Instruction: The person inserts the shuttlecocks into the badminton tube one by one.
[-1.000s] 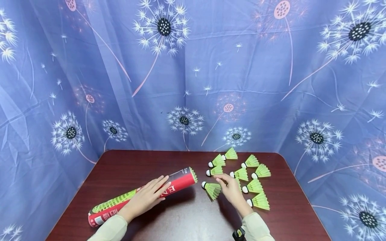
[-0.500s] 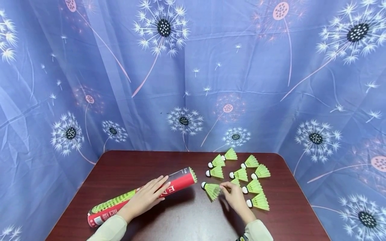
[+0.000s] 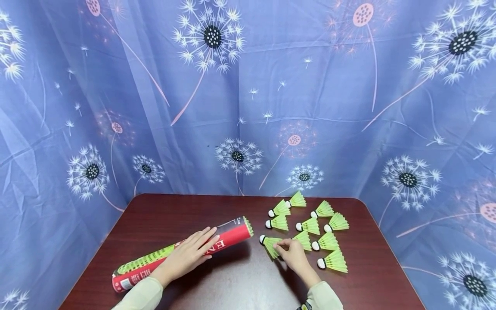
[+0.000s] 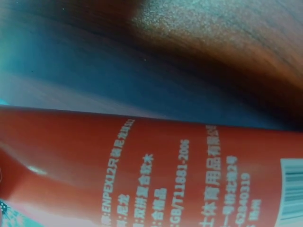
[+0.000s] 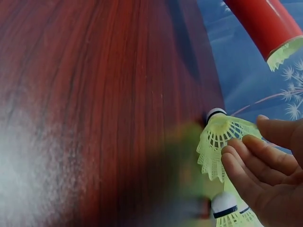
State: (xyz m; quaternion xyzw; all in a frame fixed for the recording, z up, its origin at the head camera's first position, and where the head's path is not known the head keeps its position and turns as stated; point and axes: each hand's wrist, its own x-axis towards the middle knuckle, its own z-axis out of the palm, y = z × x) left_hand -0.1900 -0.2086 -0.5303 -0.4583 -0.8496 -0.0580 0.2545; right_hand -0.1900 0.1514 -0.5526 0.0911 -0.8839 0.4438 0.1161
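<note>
Left hand lies over tube, fingers straight, slightly parted, presumably steadying it; nearest shuttlecock just off tube's mouth, cork facing tube; right hand, thumb and forefinger at skirt, cannot tell if pinching; other shuttlecocks farther from tube

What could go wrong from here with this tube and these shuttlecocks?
The leftmost loose shuttlecock might slip or bend, as the right hand is at its skirt. Another shuttlecock lies close beside that hand and could get knocked. The round tube might roll or drop if the left hand loosens its hold.
</note>
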